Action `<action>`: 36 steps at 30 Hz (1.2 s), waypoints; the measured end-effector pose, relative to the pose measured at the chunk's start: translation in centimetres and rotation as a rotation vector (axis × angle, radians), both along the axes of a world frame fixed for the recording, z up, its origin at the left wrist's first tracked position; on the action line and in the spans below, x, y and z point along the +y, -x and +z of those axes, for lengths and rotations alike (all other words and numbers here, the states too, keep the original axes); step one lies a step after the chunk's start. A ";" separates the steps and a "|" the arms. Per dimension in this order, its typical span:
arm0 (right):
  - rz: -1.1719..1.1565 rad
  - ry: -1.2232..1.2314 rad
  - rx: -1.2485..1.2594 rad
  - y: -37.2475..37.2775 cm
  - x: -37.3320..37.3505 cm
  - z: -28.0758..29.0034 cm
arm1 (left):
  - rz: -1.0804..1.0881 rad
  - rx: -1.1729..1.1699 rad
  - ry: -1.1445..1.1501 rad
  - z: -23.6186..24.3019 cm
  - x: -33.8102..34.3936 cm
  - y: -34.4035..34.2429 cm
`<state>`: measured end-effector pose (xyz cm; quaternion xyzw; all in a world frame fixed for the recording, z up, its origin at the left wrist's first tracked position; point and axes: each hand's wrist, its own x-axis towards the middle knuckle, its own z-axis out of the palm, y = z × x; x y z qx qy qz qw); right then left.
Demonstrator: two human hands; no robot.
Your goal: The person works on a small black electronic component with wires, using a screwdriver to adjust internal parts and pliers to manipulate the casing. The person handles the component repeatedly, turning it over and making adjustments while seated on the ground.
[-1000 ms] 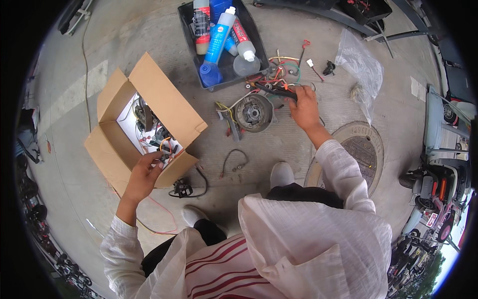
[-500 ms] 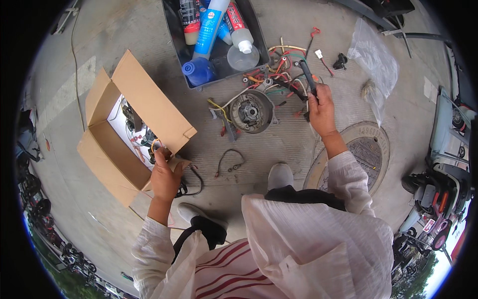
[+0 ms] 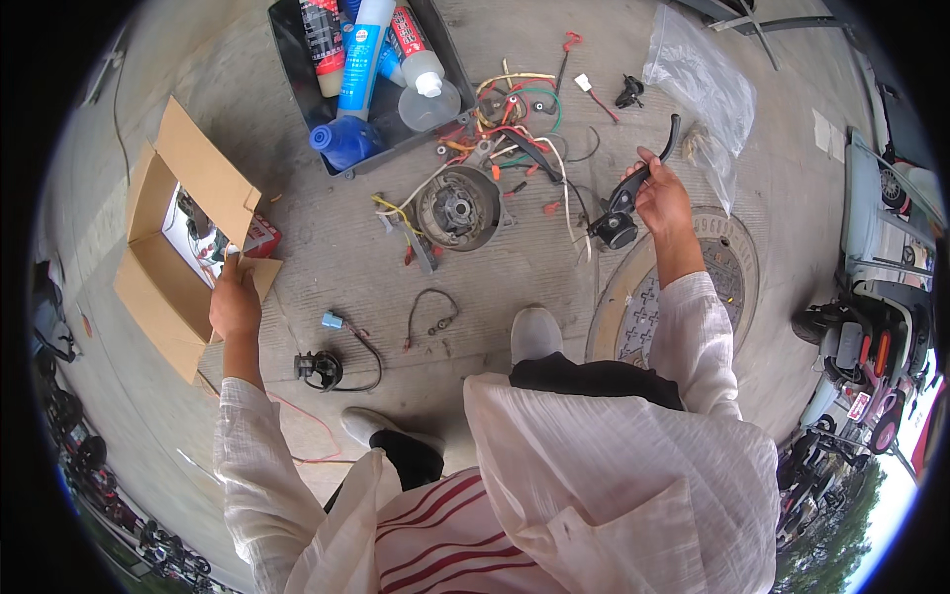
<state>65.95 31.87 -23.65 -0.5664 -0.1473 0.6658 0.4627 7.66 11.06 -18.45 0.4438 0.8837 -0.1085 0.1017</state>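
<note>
— Seeing any change at the right hand [image 3: 665, 198]?

— Yes: now clear of the wire pile [image 3: 510, 130], with the black lever [image 3: 621, 205] lifted and swung out toward the manhole cover [image 3: 638, 322]. Closed on it partway along, with fingers bent round.

— And at the left hand [image 3: 236, 297]?

— Curled over the right-hand edge of the box [image 3: 163, 272], nearly closed on the cardboard; cannot tell how firmly. Apparently drawing the box leftward, farther from the drum [image 3: 458, 206] and apart from the black unit [image 3: 322, 368].

— Meaning what for the work?

— Probably one part singled out from the tangle, free to turn without snagging.

— Any edges to mind?

— Yes: the rim of the tray [image 3: 406, 148] near the drum, the splayed flaps of the box, and the bag [image 3: 698, 99] behind the lever's tip.

— And room to move?

— Most between box and drum, over plain floor [image 3: 327, 238]; less between lever and drum, because of loose wire ends.
</note>
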 end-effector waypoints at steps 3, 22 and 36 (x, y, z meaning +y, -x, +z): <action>0.031 0.049 -0.187 -0.8 0.4 -0.4 | -0.142 0.017 -0.272 0.6 0.1 0.2; 0.738 -0.648 -0.916 12.1 -3.5 2.7 | 0.628 -0.796 0.116 -3.3 -17.1 -3.0; 1.316 -0.724 -0.158 22.7 -12.4 12.6 | 0.240 -1.649 -0.210 5.9 -3.5 -12.3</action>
